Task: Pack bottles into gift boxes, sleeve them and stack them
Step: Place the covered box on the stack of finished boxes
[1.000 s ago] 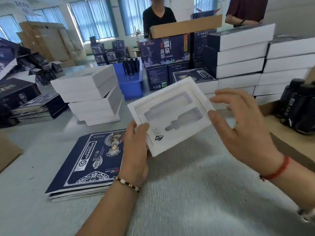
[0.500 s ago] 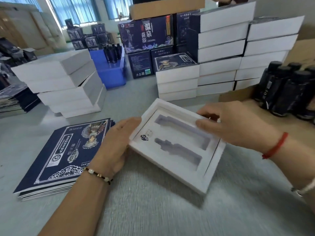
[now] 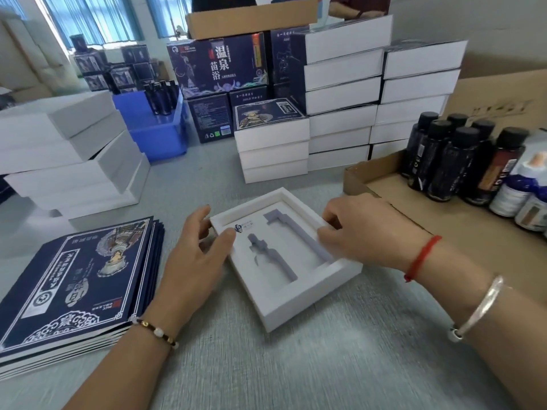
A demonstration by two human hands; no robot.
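box: we see the white gift box [image 3: 299, 303] flat on the grey surface [image 3: 296, 365], open, two empty bottle-shaped slots in its insert [image 3: 278, 247]
left hand: our left hand [image 3: 195, 261] holds the box's near-left corner, thumb curled onto the rim, fingers behind its edge
right hand: our right hand [image 3: 364, 229] fingers curled over the far-right rim, pinching it
sleeves: blue sleeve stack [image 3: 74, 279] just left of the box
bottles: dark bottles [image 3: 453, 161] upright in the cardboard tray [image 3: 384, 184], right
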